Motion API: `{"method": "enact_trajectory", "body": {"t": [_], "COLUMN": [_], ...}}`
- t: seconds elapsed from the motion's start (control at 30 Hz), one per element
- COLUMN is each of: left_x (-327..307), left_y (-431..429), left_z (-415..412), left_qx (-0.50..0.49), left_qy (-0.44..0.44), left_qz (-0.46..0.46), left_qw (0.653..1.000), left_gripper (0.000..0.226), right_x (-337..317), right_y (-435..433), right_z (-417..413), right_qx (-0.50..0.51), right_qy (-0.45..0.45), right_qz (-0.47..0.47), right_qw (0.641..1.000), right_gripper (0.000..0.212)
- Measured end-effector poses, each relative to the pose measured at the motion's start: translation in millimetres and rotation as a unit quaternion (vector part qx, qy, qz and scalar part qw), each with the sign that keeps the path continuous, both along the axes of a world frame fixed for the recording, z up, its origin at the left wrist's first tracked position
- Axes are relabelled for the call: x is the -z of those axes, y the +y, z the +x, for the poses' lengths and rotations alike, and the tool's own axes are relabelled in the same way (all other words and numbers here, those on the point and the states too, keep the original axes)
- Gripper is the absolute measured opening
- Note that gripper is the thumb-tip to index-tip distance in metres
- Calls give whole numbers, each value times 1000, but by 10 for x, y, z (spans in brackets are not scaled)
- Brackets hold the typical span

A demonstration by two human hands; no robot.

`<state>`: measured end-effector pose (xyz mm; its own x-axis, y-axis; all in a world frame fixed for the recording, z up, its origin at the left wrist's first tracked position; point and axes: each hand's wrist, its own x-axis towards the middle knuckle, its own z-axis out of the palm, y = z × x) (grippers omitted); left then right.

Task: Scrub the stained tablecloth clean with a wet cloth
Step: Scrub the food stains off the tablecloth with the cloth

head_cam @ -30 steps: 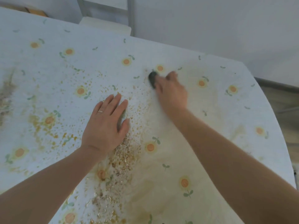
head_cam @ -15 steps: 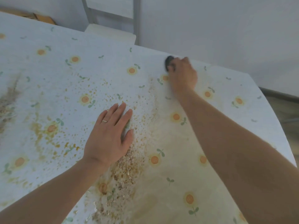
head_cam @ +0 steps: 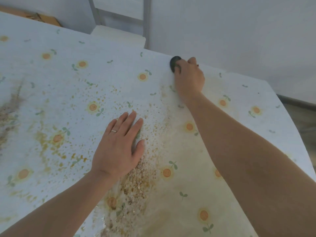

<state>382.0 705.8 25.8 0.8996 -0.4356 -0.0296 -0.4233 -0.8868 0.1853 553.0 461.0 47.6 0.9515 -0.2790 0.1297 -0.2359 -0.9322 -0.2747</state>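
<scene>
A pale tablecloth [head_cam: 59, 93] printed with orange flowers covers the table, speckled with orange-brown stains and a thick band of crumbs near the middle front. My left hand [head_cam: 118, 146] lies flat on it with straight fingers, a ring on one finger, just left of the crumb band. My right hand [head_cam: 189, 77] reaches to the far edge of the table and grips a dark wet cloth [head_cam: 174, 63], of which only a small rounded part shows past the fingers. The strip right of the crumbs looks wet and smeared yellowish.
A white chair [head_cam: 118, 36] with a grey frame stands behind the table's far edge. A brown box [head_cam: 42, 19] lies at the back left. A darker brown stain [head_cam: 10, 110] marks the cloth's left side. The table's right edge drops to a wooden floor [head_cam: 301, 120].
My right hand has slid the dark cloth away from me, from the middle of the table to its far edge. The left hand has stayed flat in place.
</scene>
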Motion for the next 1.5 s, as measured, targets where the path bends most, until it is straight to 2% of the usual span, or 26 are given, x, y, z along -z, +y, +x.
{"method": "enact_trajectory", "body": {"t": [0.13,0.2,0.27,0.37,0.47,0.57,0.67,0.73,0.8,0.9,1.0,1.07,1.17,1.23,1.3,1.37,1.5], "left_x": [5,12,13,15,16,46,52,40,31,27,11,12,28,35,46,56,45], "left_y": [3,-10,-6,12,15,28,21,11,-8,21,24,7,2,8,15,25,17], "left_z": [-15,-24,-1,3,-15,-21,-13,-12,-14,-16,-20,-19,-9,-10,-8,-6,-6], "left_qx": [1,2,2,0,-6,-9,-6,-8,-9,-8,-10,-11,-14,-15,-11,-9,-12], "left_qy": [-5,-8,-7,-1,3,-10,-20,-18,-17,-13,-19,-22,-18,-11,-12,-17,-20], "left_qz": [-7,-17,-22,-22,-19,-24,-25,-26,-35,-33,-31,-36,-42,-46,-57,-69,-67], "left_qw": [1000,1000,1000,1000,1000,1000,999,999,999,999,999,999,999,999,998,997,997], "left_gripper": [65,64,63,63,63,62,61,61,62,64,66,65,63,62,61,61,60], "right_x": [22,26,17,5,1,-8,-31,-74,-67,-61,-122,-123,-63,-44,-8,5,-17], "right_y": [343,103,-243,-558,-398,143,575,565,307,-56,-30,227,664,669,422,120,-63], "right_z": [-853,-1367,-1425,-881,-375,-352,-968,-1423,-1485,-955,-433,-395,-984,-1511,-1763,-1641,-879], "right_qx": [-223,-262,-222,-75,12,-58,-196,-232,-220,-120,-54,-84,-184,-223,-219,-176,-46], "right_qy": [27,10,16,32,6,23,47,43,58,54,33,50,49,25,8,23,32], "right_qz": [-13,4,-14,-53,-10,14,10,23,10,-31,-23,-14,-33,-7,8,-12,-12], "right_qw": [974,965,975,995,1000,998,979,971,974,991,998,995,981,974,976,984,998], "right_gripper": [24,25,26,24,25,27,28,32,33,24,20,21,14,11,19,28,24]}}
